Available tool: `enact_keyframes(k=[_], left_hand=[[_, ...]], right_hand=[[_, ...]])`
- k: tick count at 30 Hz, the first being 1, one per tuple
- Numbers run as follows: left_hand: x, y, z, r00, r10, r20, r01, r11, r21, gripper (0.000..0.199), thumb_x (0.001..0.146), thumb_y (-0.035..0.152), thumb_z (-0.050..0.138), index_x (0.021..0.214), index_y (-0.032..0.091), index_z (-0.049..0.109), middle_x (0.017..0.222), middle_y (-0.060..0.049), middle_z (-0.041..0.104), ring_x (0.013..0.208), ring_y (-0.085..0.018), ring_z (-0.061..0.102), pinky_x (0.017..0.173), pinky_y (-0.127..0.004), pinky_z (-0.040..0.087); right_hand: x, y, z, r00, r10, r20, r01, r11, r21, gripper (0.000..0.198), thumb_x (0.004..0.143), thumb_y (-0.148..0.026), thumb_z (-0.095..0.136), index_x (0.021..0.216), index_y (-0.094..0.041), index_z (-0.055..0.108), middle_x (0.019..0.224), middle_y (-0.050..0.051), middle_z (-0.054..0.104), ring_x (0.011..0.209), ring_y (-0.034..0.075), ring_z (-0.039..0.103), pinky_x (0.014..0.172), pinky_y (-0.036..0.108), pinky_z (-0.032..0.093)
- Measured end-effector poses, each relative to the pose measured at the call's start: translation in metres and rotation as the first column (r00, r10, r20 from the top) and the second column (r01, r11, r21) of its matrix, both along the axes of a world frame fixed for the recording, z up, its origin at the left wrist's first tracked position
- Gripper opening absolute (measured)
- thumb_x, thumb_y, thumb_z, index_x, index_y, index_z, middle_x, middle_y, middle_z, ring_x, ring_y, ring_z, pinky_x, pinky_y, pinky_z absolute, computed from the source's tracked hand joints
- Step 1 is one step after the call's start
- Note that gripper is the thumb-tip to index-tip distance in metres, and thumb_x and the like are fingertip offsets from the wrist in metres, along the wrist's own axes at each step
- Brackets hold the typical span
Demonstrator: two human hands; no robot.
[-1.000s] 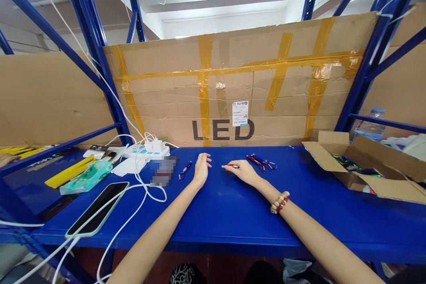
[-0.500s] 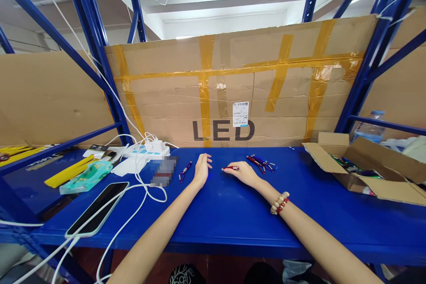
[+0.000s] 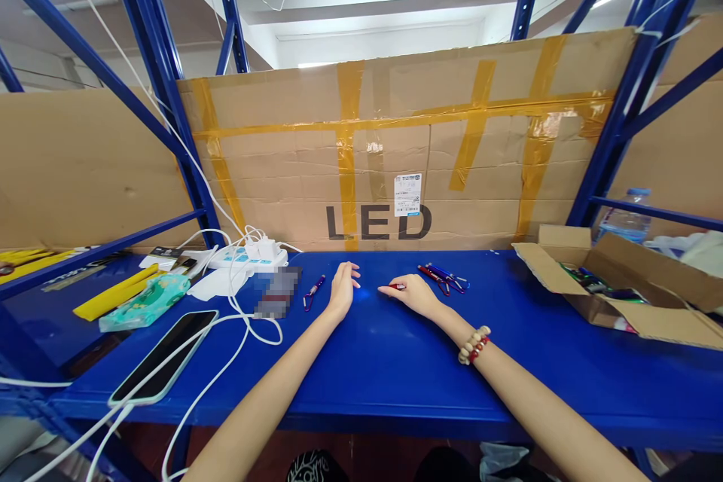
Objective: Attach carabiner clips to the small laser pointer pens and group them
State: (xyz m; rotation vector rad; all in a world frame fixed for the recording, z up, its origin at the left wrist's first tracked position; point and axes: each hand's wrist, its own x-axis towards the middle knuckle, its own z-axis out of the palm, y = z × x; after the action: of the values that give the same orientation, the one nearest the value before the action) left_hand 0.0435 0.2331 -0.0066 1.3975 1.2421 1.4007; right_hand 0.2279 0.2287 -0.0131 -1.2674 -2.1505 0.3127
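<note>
Right hand (image 3: 419,294): grip curled snugly around small red item (image 3: 398,286). Left hand (image 3: 340,292): grip loose, fingers slightly bent, palm toward right.

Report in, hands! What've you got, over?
Right hand gripping small red item, mostly hidden by fingers. Left hand open, nothing seen in it. Purple clip-ended item beside left hand; white cables farther left.

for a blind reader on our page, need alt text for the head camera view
The right hand holds a small red item at a blue table; the left hand is open. One clip lies on the left, more clips and an open box on the right.
</note>
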Motion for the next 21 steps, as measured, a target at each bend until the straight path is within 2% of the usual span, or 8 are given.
enact_keyframes(k=[5,12,18,21], left_hand=[[0.0003,-0.0016,0.0020,1.000,-0.005,-0.003,0.005,1.000,-0.022,0.034,0.091,0.034,0.026,0.091,0.011,0.050,0.079,-0.001,0.053,0.056,-0.005,0.046,0.056,-0.019,0.034],[0.0009,-0.0036,0.0045,1.000,-0.003,-0.008,0.003,1.000,-0.026,0.034,0.091,0.033,0.026,0.090,0.011,0.051,0.080,-0.002,0.053,0.057,-0.005,0.046,0.058,-0.020,0.034],[0.0020,-0.0039,0.0060,1.000,-0.007,-0.017,0.006,0.999,-0.039,0.034,0.091,0.033,0.026,0.088,0.010,0.051,0.080,-0.002,0.053,0.057,-0.006,0.046,0.059,-0.020,0.034],[0.0020,-0.0051,0.0072,0.999,-0.013,-0.039,0.012,0.999,-0.034,0.035,0.091,0.033,0.026,0.086,0.010,0.052,0.080,-0.002,0.053,0.058,-0.006,0.046,0.060,-0.020,0.034]], right_hand=[[0.0010,0.0033,-0.0016,1.000,-0.007,-0.023,0.007,1.000,-0.001,0.046,0.080,-0.058,0.047,0.067,-0.016,0.062,0.062,-0.001,0.054,0.057,0.008,0.044,0.054,0.023,0.027],[0.0009,0.0017,-0.0010,0.996,0.050,-0.076,-0.052,0.998,-0.037,0.042,0.084,-0.054,0.045,0.075,-0.018,0.066,0.074,-0.001,0.059,0.066,0.009,0.051,0.061,0.021,0.032],[0.0004,0.0006,0.0015,0.995,0.039,-0.089,-0.046,0.996,-0.076,0.041,0.084,-0.054,0.044,0.084,-0.020,0.067,0.080,-0.001,0.061,0.071,0.011,0.053,0.062,0.021,0.033],[-0.0008,-0.0021,0.0032,0.998,-0.002,-0.062,-0.003,0.996,-0.093,0.047,0.087,-0.055,0.036,0.078,-0.020,0.066,0.077,-0.002,0.060,0.069,0.010,0.052,0.060,0.022,0.032]])
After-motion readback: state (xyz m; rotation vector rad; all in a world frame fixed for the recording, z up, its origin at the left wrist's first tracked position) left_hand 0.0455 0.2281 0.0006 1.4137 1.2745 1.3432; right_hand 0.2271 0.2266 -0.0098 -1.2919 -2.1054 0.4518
